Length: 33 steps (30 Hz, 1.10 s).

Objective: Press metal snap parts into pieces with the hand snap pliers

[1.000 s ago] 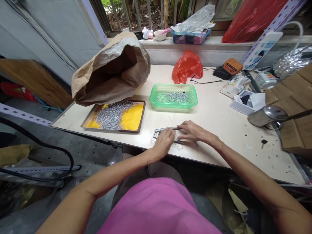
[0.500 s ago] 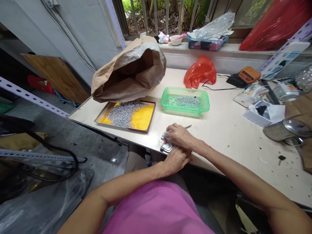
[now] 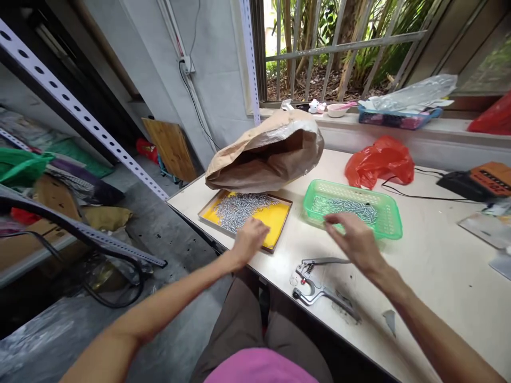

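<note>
My left hand [image 3: 251, 240] is over the front of a shallow tray [image 3: 274, 247] with a yellow bottom. Its fingers are curled together, and whatever they may hold is too small to make out. A pile of small silver metal pins [image 3: 239, 210] lies in the tray. My right hand [image 3: 354, 242] is at the front rim of a green plastic basket [image 3: 389, 226], thumb and fingers slightly apart, with nothing visible between them. More small silver pieces [image 3: 353, 208] lie in the basket. Below my right hand, a silver plier-like hand tool [image 3: 319, 291] rests on the table, handles spread.
A large open brown paper sack [image 3: 267, 154] leans over the tray's back edge. Behind the basket lie a red plastic bag [image 3: 379, 159] and an orange-and-black charger [image 3: 479, 183] with a cable. A perforated metal post [image 3: 91, 122] stands left of the table [image 3: 435, 287].
Both hands have left the plier-like tool, which now lies on the table. My left hand has moved left to the tray, my right hand up to the basket. The view has shifted.
</note>
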{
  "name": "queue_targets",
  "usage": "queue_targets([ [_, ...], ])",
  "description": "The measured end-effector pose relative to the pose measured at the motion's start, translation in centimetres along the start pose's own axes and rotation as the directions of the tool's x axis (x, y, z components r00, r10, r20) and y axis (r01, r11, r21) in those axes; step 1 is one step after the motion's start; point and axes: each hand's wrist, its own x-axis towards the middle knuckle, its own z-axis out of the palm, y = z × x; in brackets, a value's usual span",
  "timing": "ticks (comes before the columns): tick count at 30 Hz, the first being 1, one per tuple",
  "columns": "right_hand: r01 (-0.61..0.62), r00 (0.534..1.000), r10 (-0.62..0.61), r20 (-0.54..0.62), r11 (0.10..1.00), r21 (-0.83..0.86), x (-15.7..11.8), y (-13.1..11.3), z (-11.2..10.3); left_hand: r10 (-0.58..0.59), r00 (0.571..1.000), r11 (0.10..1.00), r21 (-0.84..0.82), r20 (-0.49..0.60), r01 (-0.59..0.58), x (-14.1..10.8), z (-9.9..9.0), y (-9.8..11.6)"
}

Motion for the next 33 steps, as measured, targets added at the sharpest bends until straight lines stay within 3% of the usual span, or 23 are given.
queue_targets([
  [2, -0.078, 0.996, 0.073, -0.042, 0.986, -0.15, 0.9, 2.9, -2.0, -0.14, 0.989, 0.986, 0.096, 0.047, 0.135, 3.1, -0.3, -3.6],
  [4, -0.14, 0.99, 0.137, -0.031, 0.947, -0.29, 0.8, 5.6, -3.2, -0.197, 0.974, 0.969, 0.172, 0.115, 0.176, 5.4, 0.1, -6.0],
  [8, -0.156, 0.981, 0.184, 0.054, 0.931, -0.33, -1.9, 7.9, -3.4, -0.143, 0.969, 0.977, 0.184, 0.202, 0.106, 7.2, 1.4, -8.0],
  [13, -0.168, 0.951, 0.205, 0.232, 0.971, -0.168, -6.9, 4.5, -2.4, -0.033, 0.96, 0.977, 0.21, 0.277, -0.027, 8.0, 2.2, -8.2],
  [16, -0.228, 0.877, 0.225, 0.425, 0.973, -0.044, -9.3, 1.2, -2.4, -0.012, 0.946, 0.969, 0.238, 0.325, -0.069, 8.9, 2.0, -8.1],
  [18, -0.254, 0.812, 0.215, 0.543, 0.967, -0.003, -10.5, -0.7, -2.7, -0.027, 0.953, 0.975, 0.22, 0.3, -0.041, 9.3, 1.5, -7.7],
  [20, -0.269, 0.757, 0.221, 0.614, 0.963, -0.016, -11.4, -2.2, -2.8, -0.073, 0.976, 0.989, 0.142, 0.207, 0.044, 9.3, 0.9, -6.7],
  [23, -0.273, 0.728, 0.284, 0.624, 0.955, -0.115, -12.4, -3.2, -2.5, -0.174, 0.975, 0.962, -0.185, 0.141, 0.199, 7.7, 0.2, -3.1],
  [25, -0.262, 0.732, 0.308, 0.609, 0.951, -0.165, -12.9, -3.1, -2.1, -0.215, 0.937, 0.83, -0.454, 0.274, 0.323, 5.4, 0.1, 0.3],
  [27, -0.244, 0.732, 0.31, 0.606, 0.951, -0.191, -13.3, -2.9, -1.6, -0.206, 0.858, 0.654, -0.586, 0.47, 0.479, 2.7, 0.6, 3.7],
  [30, -0.229, 0.725, 0.322, 0.609, 0.946, -0.228, -13.4, -2.7, -1.4, -0.177, 0.75, 0.472, -0.614, 0.638, 0.633, -0.5, 2.2, 7.4],
  [33, -0.216, 0.722, 0.327, 0.61, 0.944, -0.249, -13.3, -3.0, -1.5, -0.188, 0.701, 0.425, -0.586, 0.688, 0.69, -1.8, 3.9, 8.7],
])
